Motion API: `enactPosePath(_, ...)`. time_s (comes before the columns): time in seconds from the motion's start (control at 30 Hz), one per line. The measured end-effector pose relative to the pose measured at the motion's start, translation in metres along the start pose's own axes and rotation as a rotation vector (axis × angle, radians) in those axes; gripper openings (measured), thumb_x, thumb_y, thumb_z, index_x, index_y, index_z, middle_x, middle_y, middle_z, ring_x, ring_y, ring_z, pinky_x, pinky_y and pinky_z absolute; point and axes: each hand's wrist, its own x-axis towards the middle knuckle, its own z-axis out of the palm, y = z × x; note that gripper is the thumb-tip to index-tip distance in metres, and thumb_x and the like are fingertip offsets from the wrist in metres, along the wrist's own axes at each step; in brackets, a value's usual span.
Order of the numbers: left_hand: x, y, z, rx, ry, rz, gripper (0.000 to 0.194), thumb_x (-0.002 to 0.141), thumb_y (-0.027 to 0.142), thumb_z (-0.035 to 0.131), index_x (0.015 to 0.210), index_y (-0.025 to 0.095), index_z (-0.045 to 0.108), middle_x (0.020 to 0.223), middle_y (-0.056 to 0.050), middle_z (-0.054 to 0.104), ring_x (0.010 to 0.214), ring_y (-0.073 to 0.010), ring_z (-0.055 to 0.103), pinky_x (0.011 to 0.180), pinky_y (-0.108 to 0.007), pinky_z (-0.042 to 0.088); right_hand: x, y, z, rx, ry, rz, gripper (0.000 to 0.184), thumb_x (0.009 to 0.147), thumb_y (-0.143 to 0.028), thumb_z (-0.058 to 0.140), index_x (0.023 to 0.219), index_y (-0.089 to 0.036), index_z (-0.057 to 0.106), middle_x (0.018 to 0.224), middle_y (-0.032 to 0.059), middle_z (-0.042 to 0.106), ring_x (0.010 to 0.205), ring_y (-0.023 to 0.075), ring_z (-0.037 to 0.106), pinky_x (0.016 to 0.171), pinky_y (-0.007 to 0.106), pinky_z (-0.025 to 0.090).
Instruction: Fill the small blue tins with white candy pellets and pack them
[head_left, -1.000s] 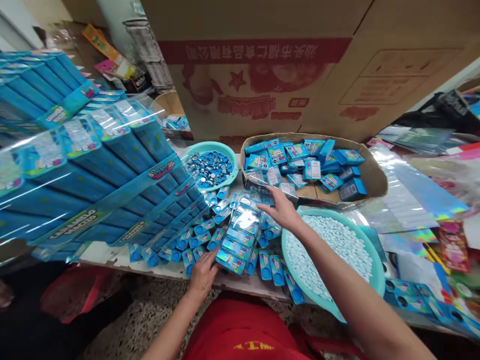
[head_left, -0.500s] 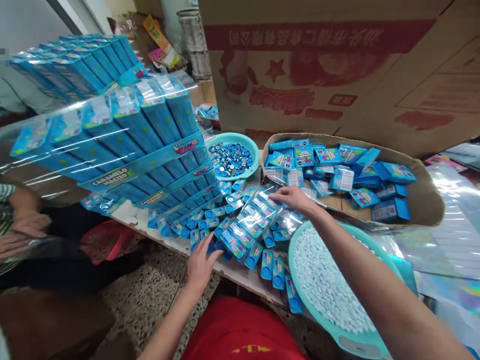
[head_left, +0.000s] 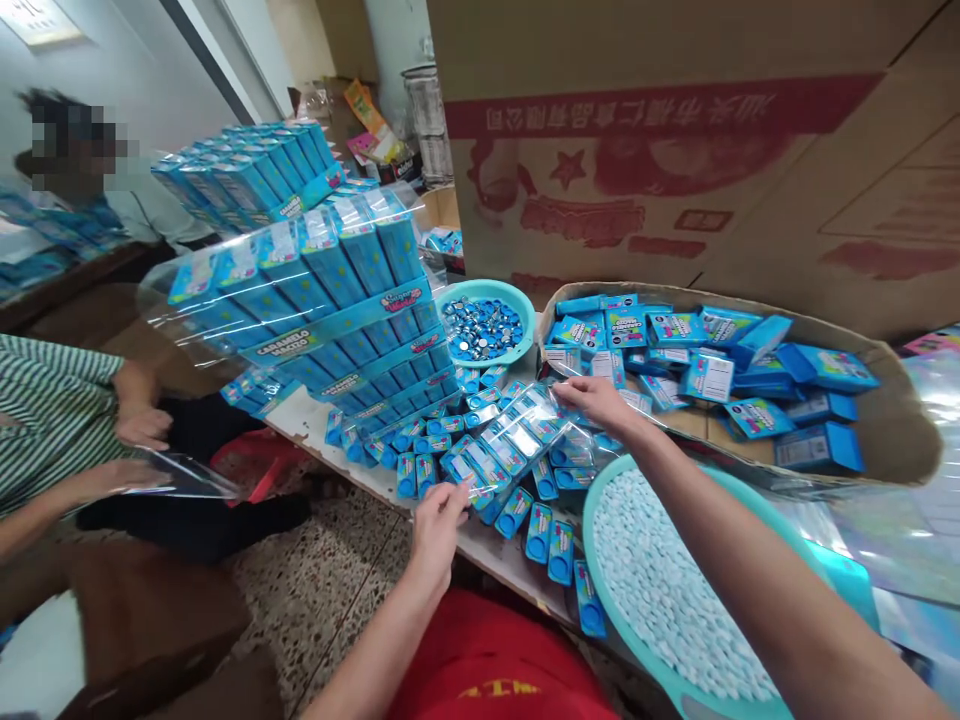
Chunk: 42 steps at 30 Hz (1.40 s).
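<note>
A row of small blue candy boxes [head_left: 514, 435] under shiny clear plastic film lies slantwise on the table, between my two hands. My right hand [head_left: 596, 400] pinches the film at the far end of the row. At the near end, my left hand [head_left: 441, 525] has its thumb and fingers closed on the film's edge. Several loose blue packs [head_left: 538, 532] with round recesses lie around and under the row. Whether the film is a bag or a loose sheet, I cannot tell.
Stacked wrapped trays of boxes [head_left: 337, 325] stand left. A bowl of foil pieces [head_left: 517, 355] sits behind, a basin of white candies [head_left: 679, 590] at right. A cut carton [head_left: 911, 420] holds loose boxes. Another person's hands [head_left: 142, 425] hold clear film at left.
My left hand has gone from spread fingers beside the row to a pinch on the film. My right hand keeps its pinch. The view has swung left, showing more of the other person.
</note>
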Motion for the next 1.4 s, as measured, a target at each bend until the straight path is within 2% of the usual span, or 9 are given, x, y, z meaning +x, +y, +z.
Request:
enactPosePath(0.07,-0.006,-0.001,0.003,-0.108,0.042,-0.07,0.045,0.054,0.057,0.071,0.058,0.014,0.061,0.071,-0.002,0.053,0.068,-0.0129,0.051,0.068,-0.027,0.049,-0.001,0.0,0.003,0.009,-0.017,0.009,0.049,0.061,-0.066,0.061,0.056,-0.017,0.055,0.053,-0.0023,0.05,0.053,0.0108,0.043,0.054,0.026,0.034)
enactPosePath(0.3,-0.015,0.008,0.009,-0.254,0.043,-0.094,0.046,0.052,0.054,0.074,0.052,0.014,0.052,0.061,0.002,0.048,0.063,-0.0096,0.05,0.073,-0.03,0.053,-0.003,0.002,0.005,0.003,-0.014,0.029,0.051,0.057,-0.068,0.063,0.058,-0.017,0.056,0.055,-0.001,0.052,0.055,0.0122,0.042,0.055,0.027,0.031)
enactPosePath(0.53,-0.011,0.004,0.002,-0.235,-0.011,-0.117,0.043,0.054,0.051,0.075,0.054,0.013,0.053,0.067,0.0,0.053,0.07,-0.0126,0.055,0.074,-0.031,0.053,-0.006,-0.001,0.004,0.048,-0.043,0.062,0.054,0.052,-0.07,0.065,0.058,-0.018,0.054,0.054,-0.002,0.05,0.053,0.011,0.042,0.054,0.027,0.033)
enactPosePath(0.67,-0.015,0.003,0.003,-0.23,0.013,-0.119,0.043,0.054,0.053,0.074,0.056,0.014,0.055,0.069,-0.001,0.056,0.072,-0.0133,0.056,0.073,-0.029,0.051,-0.006,-0.005,0.005,0.085,-0.047,0.052,0.051,0.054,-0.067,0.067,0.059,-0.019,0.051,0.055,-0.0037,0.048,0.053,0.0099,0.04,0.053,0.026,0.033)
enactPosePath(0.8,-0.011,0.005,0.005,-0.175,0.091,-0.178,0.045,0.056,0.058,0.07,0.071,0.016,0.062,0.079,-0.005,0.063,0.079,-0.017,0.059,0.067,-0.027,0.047,-0.003,-0.005,0.008,0.115,-0.043,0.069,0.052,0.056,-0.067,0.066,0.059,-0.019,0.047,0.054,-0.0043,0.046,0.051,0.0089,0.04,0.051,0.025,0.033)
enactPosePath(0.9,0.0,0.006,0.008,-0.168,0.115,-0.185,0.044,0.051,0.055,0.074,0.06,0.015,0.056,0.067,-0.002,0.059,0.069,-0.0145,0.056,0.061,-0.024,0.045,-0.002,-0.004,0.011,0.114,-0.051,0.094,0.053,0.053,-0.068,0.068,0.056,-0.019,0.047,0.051,-0.0044,0.045,0.048,0.009,0.04,0.048,0.025,0.032)
enactPosePath(1.03,0.007,0.013,0.011,-0.262,0.069,-0.135,0.048,0.049,0.048,0.076,0.048,0.016,0.041,0.055,0.004,0.047,0.058,-0.0103,0.049,0.057,-0.025,0.046,-0.002,-0.005,0.012,0.118,-0.047,0.099,0.053,0.05,-0.067,0.07,0.054,-0.019,0.046,0.048,-0.006,0.041,0.046,0.0081,0.038,0.046,0.025,0.03)
enactPosePath(1.2,0.003,0.022,0.008,-0.282,0.046,-0.159,0.046,0.049,0.045,0.076,0.049,0.015,0.041,0.056,0.004,0.047,0.057,-0.0091,0.049,0.058,-0.026,0.05,-0.004,-0.005,0.009,0.122,-0.043,0.098,0.052,0.05,-0.065,0.07,0.053,-0.02,0.046,0.047,-0.0069,0.04,0.045,0.0073,0.035,0.046,0.025,0.029)
enactPosePath(1.4,0.01,0.02,0.004,-0.275,0.039,-0.184,0.045,0.048,0.044,0.077,0.05,0.015,0.042,0.06,0.002,0.052,0.062,-0.0108,0.052,0.062,-0.028,0.051,-0.005,-0.002,0.008,0.105,-0.04,0.149,0.048,0.051,-0.061,0.071,0.053,-0.019,0.049,0.047,-0.0057,0.044,0.045,0.0081,0.038,0.047,0.025,0.031)
